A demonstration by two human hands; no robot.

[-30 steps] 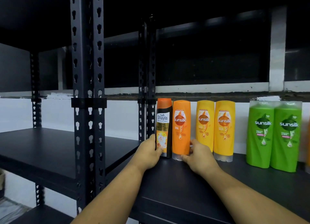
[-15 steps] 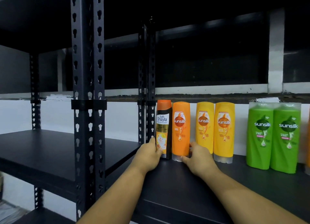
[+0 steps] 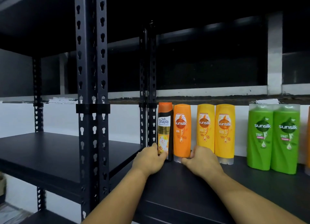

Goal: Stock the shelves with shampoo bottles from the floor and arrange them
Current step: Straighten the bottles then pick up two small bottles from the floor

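Two bottles are gripped at the base. The fingers of the left hand [image 3: 149, 160] curl round the lower end of a slim black plastic shampoo bottle with an orange top [image 3: 165, 123], with the thumb on its front label. The fingers of the right hand [image 3: 201, 161] pinch the clear cap at the foot of an orange plastic shampoo bottle [image 3: 182, 129], which stands cap-down. Both bottles stand on the black metal shelf [image 3: 184, 193], close beside each other; whether they touch cannot be resolved.

Just left of the left fingers rises a black perforated steel upright [image 3: 147, 89]. Just right of the right fingers stand two yellow plastic shampoo bottles [image 3: 205, 128], side by side and apart from the orange one. Well right of those stand two green plastic shampoo bottles [image 3: 260, 136], which appear to sit further forward.

Judged step: aligning the row.
1. Slide each bottle; do not lift. The low grip suits tall, narrow bottles, which are likely to tip if pushed high up.
2. Close the gap toward the yellow pair with the right hand.
3. Follow with the black bottle, clear of the upright.
4. Turn labels forward and set the bases on one line.
5. Release only when each bottle stands without support.
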